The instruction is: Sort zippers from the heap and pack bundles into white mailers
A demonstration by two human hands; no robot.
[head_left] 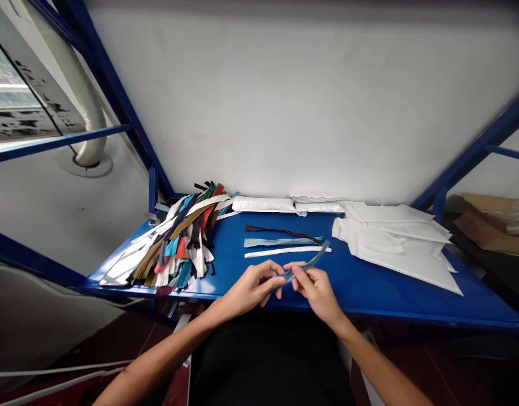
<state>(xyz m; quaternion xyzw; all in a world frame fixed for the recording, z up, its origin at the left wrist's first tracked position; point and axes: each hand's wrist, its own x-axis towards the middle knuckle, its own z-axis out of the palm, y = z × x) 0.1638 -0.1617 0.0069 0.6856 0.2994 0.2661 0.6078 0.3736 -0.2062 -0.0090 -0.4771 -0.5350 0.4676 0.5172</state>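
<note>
A blue-grey zipper strip [317,257] is held in both hands above the table's front part. Its free end curves up to the right. My left hand [259,283] pinches the strip's left end between thumb and fingers. Close beside it, my right hand [312,286] grips the same strip. Beyond my hands, a dark brown strip [276,230], a light blue strip [276,242] and a white strip [280,251] lie side by side on the blue table [229,248].
Many coloured zipper strips [183,237] are piled at the left. White plastic bags [394,242] lie at the right, and wrapped white packages [263,204] rest along the wall. Blue frame posts [153,189] rise at the sides. An open cardboard box [487,225] is at far right.
</note>
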